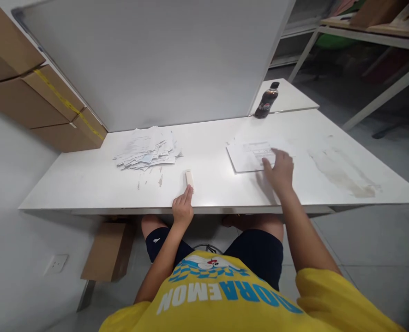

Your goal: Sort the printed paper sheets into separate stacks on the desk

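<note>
At the table's near edge, my left hand [183, 207] has its fingers stretched forward. Their tips rest on the near end of a small cream oblong object [189, 177], which lies on the table; its exact kind is not clear. My right hand [279, 171] is over the right part of a neat stack of white paper sheets [241, 159], thumb and fingers apart, with nothing visible between them. The top sheet carries a printed table. Whether the right fingertips touch the paper I cannot tell. Farther left lies a messy pile of printed papers [147, 150].
A white table [207, 198] spans the view, with a whiteboard [163, 60] standing along its back. A dark drink bottle [267, 101] stands at the back right. Cardboard boxes [57, 101] are stacked at the left, and another box [104, 251] sits below the table.
</note>
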### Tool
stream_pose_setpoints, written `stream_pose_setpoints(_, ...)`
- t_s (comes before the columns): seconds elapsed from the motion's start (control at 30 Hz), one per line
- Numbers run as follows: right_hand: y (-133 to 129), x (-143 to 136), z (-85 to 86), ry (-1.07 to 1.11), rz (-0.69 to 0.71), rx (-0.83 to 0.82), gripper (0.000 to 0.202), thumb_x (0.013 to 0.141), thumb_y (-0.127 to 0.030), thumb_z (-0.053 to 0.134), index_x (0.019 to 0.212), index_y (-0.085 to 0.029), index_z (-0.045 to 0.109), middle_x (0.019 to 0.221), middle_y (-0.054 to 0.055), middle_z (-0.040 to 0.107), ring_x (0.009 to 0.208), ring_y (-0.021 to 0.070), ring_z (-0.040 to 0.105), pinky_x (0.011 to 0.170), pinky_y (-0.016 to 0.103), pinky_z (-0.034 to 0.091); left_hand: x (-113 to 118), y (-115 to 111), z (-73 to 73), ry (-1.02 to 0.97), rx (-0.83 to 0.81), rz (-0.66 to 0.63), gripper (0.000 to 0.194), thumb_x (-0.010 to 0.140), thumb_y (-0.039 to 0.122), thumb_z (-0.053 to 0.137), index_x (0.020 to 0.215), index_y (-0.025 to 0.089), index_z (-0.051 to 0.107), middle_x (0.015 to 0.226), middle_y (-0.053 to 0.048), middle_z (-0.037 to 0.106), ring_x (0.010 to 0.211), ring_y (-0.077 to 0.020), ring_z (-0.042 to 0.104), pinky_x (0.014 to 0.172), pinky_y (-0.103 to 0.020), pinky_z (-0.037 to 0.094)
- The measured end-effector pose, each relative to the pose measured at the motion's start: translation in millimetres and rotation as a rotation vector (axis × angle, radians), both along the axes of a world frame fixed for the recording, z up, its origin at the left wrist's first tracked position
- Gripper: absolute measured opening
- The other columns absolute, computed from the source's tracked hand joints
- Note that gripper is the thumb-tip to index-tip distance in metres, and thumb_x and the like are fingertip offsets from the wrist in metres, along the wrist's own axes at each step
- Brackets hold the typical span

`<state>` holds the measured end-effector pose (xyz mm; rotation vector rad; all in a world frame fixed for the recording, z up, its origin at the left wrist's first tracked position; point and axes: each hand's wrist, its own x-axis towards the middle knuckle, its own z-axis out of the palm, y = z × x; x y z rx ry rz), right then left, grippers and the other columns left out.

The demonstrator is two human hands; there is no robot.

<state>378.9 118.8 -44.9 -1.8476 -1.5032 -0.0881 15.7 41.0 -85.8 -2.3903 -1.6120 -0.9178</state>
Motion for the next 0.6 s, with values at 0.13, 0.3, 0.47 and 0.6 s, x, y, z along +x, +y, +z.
stream_pose_setpoints(0.13, -21.3, -41.4, -22.6, -0.03, 0.251, -0.186, 0.029, 0.088, -0.038, 0.044, 0.092, -0.018, 0.065, 0.092, 0.014, 0.063, 0.089, 0.0287, 0.053, 0.083, 0.043, 0.043, 3.6, -4.3, -2.4, 0.02, 0.025, 0.007, 0.061, 0.086, 0.006, 0.034, 0.144, 0.019, 0.048, 0.139, -0.01, 0.057, 0.098, -0.0213, 0.069, 0.076, -0.036, 0.048)
stream_pose_setpoints(0.3, -19.0, -53.1, -29.5, -0.074, 0.169, -0.216, 0.032, 0.085, -0.033, 0.047, 0.104, -0.016, 0.066, 0.11, 0.018, 0.06, 0.099, 0.0336, 0.051, 0.084, 0.047, 0.041, -16.5, 1.0, 13.7, 0.111, 0.033, -0.073, 0.06, 0.087, 0.008, 0.034, 0.145, 0.014, 0.047, 0.124, -0.014, 0.068, 0.094, -0.0216, 0.068, 0.077, -0.035, 0.046)
stream_pose_setpoints(0.47, -19.4, -59.5, -22.5, -0.111, 0.125, -0.202, 0.035, 0.09, -0.033, 0.041, 0.108, -0.014, 0.064, 0.113, 0.018, 0.061, 0.102, 0.0344, 0.052, 0.082, 0.045, 0.041, -75.3, 86.7, 69.5, 0.103, -0.033, 0.201, 0.054, 0.089, 0.011, 0.034, 0.139, 0.013, 0.055, 0.104, -0.017, 0.073, 0.094, -0.0261, 0.067, 0.087, -0.039, 0.046)
stream_pose_setpoints(0.6, -20.9, -64.5, -21.4, -0.133, 0.121, -0.164, 0.032, 0.09, -0.031, 0.04, 0.104, -0.015, 0.064, 0.108, 0.017, 0.063, 0.096, 0.0324, 0.054, 0.078, 0.043, 0.041, -104.3, 181.4, 103.6, 0.108, -0.163, 0.333, 0.057, 0.088, 0.024, 0.048, 0.143, 0.009, 0.046, 0.147, -0.019, 0.047, 0.138, -0.0338, 0.042, 0.11, -0.048, 0.034)
